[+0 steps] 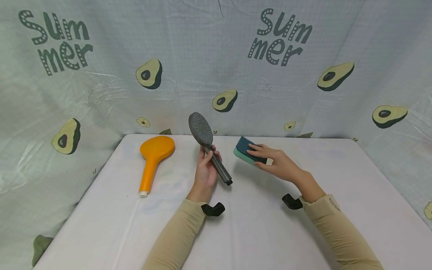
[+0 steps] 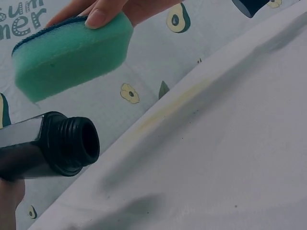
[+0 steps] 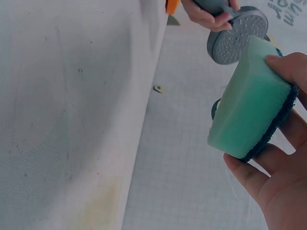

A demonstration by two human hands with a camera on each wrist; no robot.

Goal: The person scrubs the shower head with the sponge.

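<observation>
In the head view my left hand [image 1: 206, 173] grips a dark grey shower head [image 1: 201, 129] by its handle, tilted with the round nozzle face up and the threaded end down to the right. That threaded end shows large in the left wrist view. To the right, my right hand [image 1: 277, 162] holds a sponge [image 1: 250, 150] between thumb and fingers, its dark blue scouring side up and its green foam side down. The right wrist view shows the green foam [image 3: 252, 100] turned toward the shower head's nozzle face [image 3: 237, 36], with a gap between them in the head view.
An orange shower head [image 1: 152, 161] with a white threaded end lies on the white-covered table [image 1: 256, 232] at the left. Behind the table's far edge hangs a pale curtain [image 1: 189, 45] printed with avocados and lettering. Black wrist cameras sit at both sleeves.
</observation>
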